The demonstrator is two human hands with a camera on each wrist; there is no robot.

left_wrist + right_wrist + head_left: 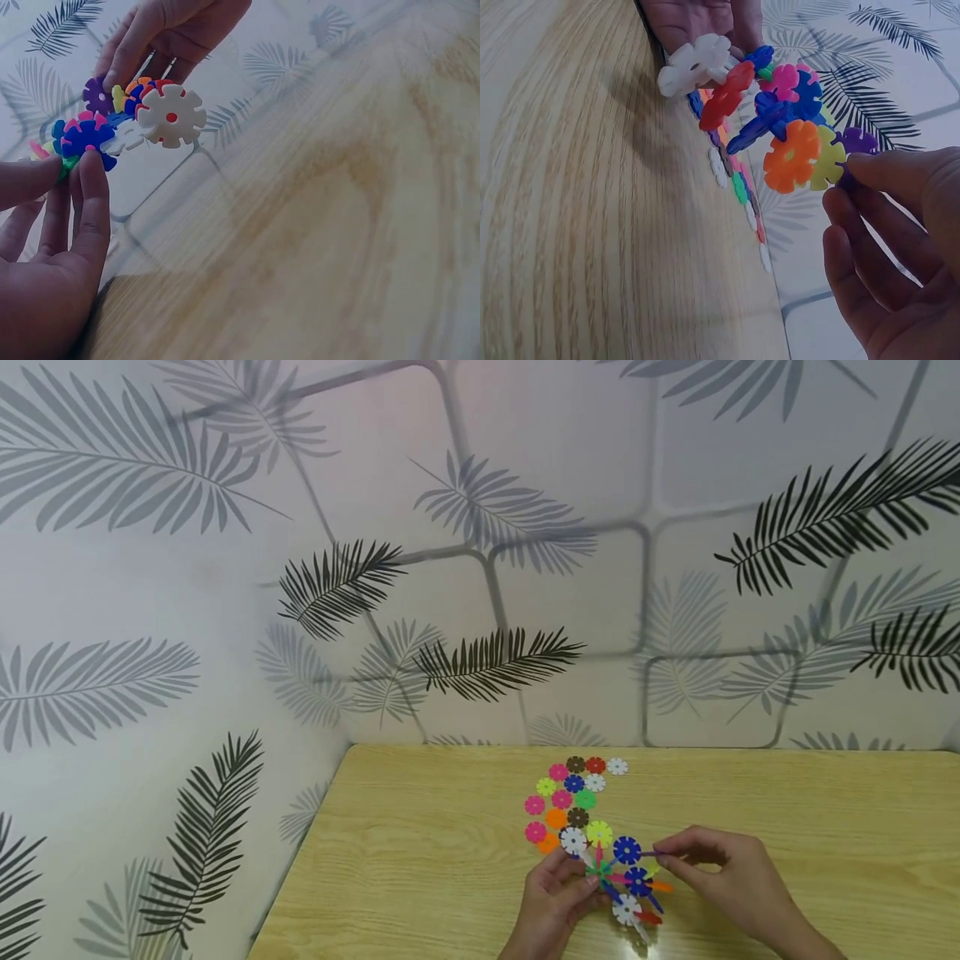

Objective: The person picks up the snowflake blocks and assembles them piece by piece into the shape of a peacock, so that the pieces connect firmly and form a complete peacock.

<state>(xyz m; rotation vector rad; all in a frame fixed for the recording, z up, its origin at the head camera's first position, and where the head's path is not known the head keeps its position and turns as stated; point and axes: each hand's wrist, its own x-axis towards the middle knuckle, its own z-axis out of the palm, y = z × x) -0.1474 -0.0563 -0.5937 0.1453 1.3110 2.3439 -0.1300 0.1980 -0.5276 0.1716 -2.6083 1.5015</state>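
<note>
A cluster of slotted plastic snowflake discs [637, 882], joined edge to edge, is held above the table between both hands. My left hand [553, 893] pinches the cluster on its left side, near a green disc [599, 872]. At its other side, my right hand [738, 872] pinches a purple disc [859, 141] between thumb and forefinger. That purple disc meets a yellow disc [827, 159], beside an orange disc [791, 156]. Whether the purple one is fully slotted in, I cannot tell. White [172, 116], red [726, 96] and blue discs also stick out from the cluster.
Loose discs lie flat on the wooden table [405, 843] behind the cluster, among them a pink disc [535, 805], a brown disc [575, 764] and a white disc [617, 766]. A leaf-patterned wall [525, 593] rises at the table's back and left edges.
</note>
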